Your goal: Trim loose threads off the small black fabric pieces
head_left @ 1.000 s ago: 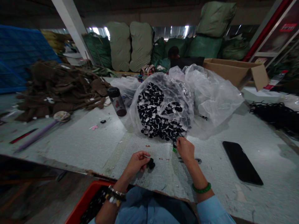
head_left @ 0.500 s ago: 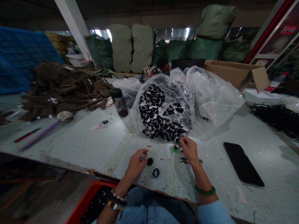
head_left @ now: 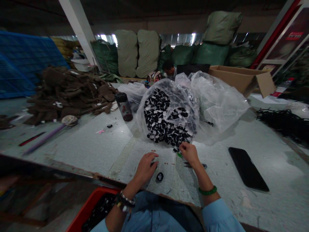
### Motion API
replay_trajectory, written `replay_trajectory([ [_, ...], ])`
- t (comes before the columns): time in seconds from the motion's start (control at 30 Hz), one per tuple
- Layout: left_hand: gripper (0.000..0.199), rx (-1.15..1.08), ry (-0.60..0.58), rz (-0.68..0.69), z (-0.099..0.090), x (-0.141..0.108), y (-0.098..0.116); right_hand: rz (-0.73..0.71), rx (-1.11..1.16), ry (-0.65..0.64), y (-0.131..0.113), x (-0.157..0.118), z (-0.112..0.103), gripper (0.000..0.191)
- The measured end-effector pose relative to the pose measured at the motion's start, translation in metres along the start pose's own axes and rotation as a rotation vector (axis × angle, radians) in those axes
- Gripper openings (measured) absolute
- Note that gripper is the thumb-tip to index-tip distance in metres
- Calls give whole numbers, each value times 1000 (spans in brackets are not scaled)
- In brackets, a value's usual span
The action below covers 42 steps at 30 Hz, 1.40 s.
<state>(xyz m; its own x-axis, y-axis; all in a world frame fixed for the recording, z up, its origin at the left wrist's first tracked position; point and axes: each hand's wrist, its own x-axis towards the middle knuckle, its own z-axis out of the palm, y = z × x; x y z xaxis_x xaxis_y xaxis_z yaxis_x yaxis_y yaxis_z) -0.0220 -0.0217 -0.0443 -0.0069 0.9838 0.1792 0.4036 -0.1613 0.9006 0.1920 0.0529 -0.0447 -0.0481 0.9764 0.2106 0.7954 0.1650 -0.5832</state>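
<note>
A transparent plastic bag (head_left: 166, 116) packed with small black-and-white pieces sits on the grey worktable (head_left: 89, 145). My right hand (head_left: 190, 154) is at the foot of the bag, its fingertips pinched together beside a small green bit (head_left: 179, 155). Whether they grip anything is hidden. My left hand (head_left: 145, 169) is curled on the table, its fingertips over a black piece (head_left: 153, 164) that is mostly covered. Just in front of that hand lies another black-and-white piece (head_left: 159, 177). A small metal tool (head_left: 190, 165) lies under my right wrist.
A red crate (head_left: 96, 206) holding black pieces stands below the table's near edge. A black phone (head_left: 248, 169) lies to the right, and a dark bottle (head_left: 124, 106) stands left of the bag. A person (head_left: 169, 69) sits behind the bag, among large green sacks.
My left hand has moved forward and now covers the black piece that lay uncovered on the table. My right hand has shifted slightly left along the foot of the bag.
</note>
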Motion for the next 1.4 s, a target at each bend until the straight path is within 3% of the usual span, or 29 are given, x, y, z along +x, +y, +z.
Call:
replay_trajectory([
  [0.17,22,24,-49,-77,3,1,-1,24,171,31,3,0,-5,16],
  [0.23,19,-17,-31,-77,4,4,8,60,398,-1,-2,-1,-8,15],
  [0.3,19,-153,-43,-100,7,10,20,117,800,-83,-12,-5,-10,12],
  [0.4,23,-523,-154,-219,14,15,39,177,1305,-270,-31,-15,-10,10],
  [0.5,25,-812,-217,-302,16,14,48,197,1459,-388,-45,-27,-4,9],
  [0.57,28,-880,-191,-305,15,12,48,196,1461,-400,-50,-31,1,9],
  [0.67,31,-863,-105,-290,12,9,43,175,1334,-360,-54,-35,6,10],
  [0.77,30,-752,3,-245,11,8,39,111,1010,-188,-60,-38,3,12],
  [0.87,31,-570,80,-175,11,8,37,-101,631,-15,-71,-44,-4,12],
  [0.97,33,-420,69,-125,11,6,38,-363,279,66,-80,-50,-10,12],
  [1.07,33,-309,57,-80,10,3,42,-498,-18,64,-85,-53,-10,14],
  [1.2,33,-79,79,-3,9,-1,49,-533,-309,-34,-86,-52,-9,12],
  [1.4,25,166,127,118,10,-5,53,-522,-411,-178,-86,-48,-8,8],
])
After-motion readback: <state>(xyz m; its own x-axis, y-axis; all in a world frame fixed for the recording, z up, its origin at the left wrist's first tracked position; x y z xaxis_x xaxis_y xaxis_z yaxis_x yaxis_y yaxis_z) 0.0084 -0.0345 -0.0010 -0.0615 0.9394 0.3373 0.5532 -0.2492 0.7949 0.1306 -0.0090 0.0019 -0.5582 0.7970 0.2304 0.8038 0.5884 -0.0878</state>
